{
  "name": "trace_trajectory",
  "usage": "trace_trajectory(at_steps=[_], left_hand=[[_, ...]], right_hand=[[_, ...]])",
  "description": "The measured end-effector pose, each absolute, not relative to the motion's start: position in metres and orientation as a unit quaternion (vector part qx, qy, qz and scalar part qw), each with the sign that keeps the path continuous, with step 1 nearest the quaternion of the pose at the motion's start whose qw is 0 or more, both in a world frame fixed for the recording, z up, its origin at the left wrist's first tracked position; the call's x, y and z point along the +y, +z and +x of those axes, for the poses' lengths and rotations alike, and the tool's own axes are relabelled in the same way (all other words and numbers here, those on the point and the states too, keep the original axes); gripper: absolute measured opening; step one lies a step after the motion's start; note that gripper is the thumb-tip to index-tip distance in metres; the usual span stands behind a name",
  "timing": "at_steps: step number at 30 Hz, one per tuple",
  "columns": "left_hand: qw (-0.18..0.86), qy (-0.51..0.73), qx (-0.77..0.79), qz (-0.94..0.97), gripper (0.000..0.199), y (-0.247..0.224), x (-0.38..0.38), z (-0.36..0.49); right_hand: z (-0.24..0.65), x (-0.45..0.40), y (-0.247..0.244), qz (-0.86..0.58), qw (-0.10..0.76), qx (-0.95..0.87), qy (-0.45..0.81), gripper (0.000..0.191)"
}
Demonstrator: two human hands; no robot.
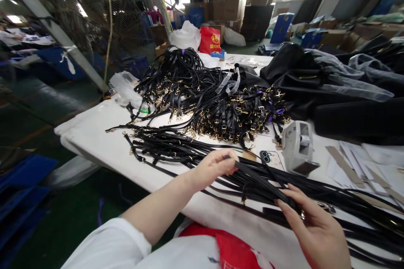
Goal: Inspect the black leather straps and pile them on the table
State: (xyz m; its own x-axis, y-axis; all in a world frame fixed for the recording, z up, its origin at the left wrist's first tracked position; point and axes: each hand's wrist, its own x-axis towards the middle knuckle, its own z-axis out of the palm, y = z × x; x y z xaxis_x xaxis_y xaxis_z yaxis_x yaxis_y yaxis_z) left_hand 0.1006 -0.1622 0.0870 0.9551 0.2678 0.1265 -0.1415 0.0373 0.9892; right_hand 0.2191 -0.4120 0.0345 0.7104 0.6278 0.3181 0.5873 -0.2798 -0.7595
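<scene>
A black strap [257, 176] runs between my two hands, above a long row of black straps [167, 145] on the white table [94, 134]. My left hand [217, 166] pinches its far end, fingers closed. Around the near end, by a small metal fitting, my right hand [315, 222] has its thumb and fingers closed. Behind the hands lies a large pile of black straps with gold-coloured buckles and clips [227, 113], partly tied with purple ties.
A white tape dispenser [298, 147] and a phone [271, 159] lie beyond my hands. Paper and card strips [360, 164] are at the right. Black material [344, 113] is heaped behind them. A red bag [210, 40] stands at the table's far end.
</scene>
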Motion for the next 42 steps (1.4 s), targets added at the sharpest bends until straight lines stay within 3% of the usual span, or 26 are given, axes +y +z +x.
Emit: trace_trajectory(at_steps=[3,4,8,12,16,19,24,27,30,33,36,42], left_hand=[[0.626,0.103,-0.037,0.772,0.062,0.074,-0.180,0.108],[0.612,0.075,-0.049,0.786,0.060,0.069,-0.186,0.110],[0.634,-0.066,-0.035,0.770,0.019,0.060,-0.190,0.115],[0.599,0.010,0.015,0.801,0.009,0.072,-0.162,0.116],[0.570,-0.036,0.016,0.821,0.017,0.085,-0.131,0.108],[0.522,-0.058,0.000,0.851,0.020,0.089,-0.119,0.099],[0.509,-0.056,-0.095,0.853,0.019,0.086,-0.134,0.098],[0.490,-0.055,-0.145,0.858,0.016,0.085,-0.151,0.102],[0.458,-0.056,-0.163,0.872,0.019,0.089,-0.162,0.105],[0.347,-0.060,-0.146,0.924,0.019,0.093,-0.170,0.106],[0.271,-0.088,-0.141,0.948,0.016,0.095,-0.177,0.106],[0.329,-0.049,-0.143,0.932,0.032,0.097,-0.167,0.108]], right_hand=[[0.215,-0.405,0.037,-0.780,0.503,-0.362,0.089,0.029],[0.214,-0.403,0.040,-0.771,0.515,-0.358,0.108,0.029],[0.214,-0.405,0.050,-0.770,0.532,-0.316,0.160,0.035],[0.224,-0.419,0.053,-0.774,0.532,-0.292,0.177,0.032],[0.244,-0.432,0.046,-0.770,0.555,-0.254,0.187,0.029],[0.259,-0.430,0.041,-0.793,0.494,-0.317,0.162,0.028],[0.251,-0.398,0.045,-0.807,0.345,-0.479,-0.022,0.037],[0.236,-0.380,0.050,-0.765,0.307,-0.566,-0.012,0.044],[0.228,-0.372,0.052,-0.735,0.288,-0.614,0.007,0.037],[0.221,-0.369,0.052,-0.726,0.278,-0.629,0.004,0.031],[0.212,-0.366,0.056,-0.746,0.282,-0.601,0.056,0.036],[0.218,-0.375,0.066,-0.773,0.324,-0.535,0.104,0.027]])
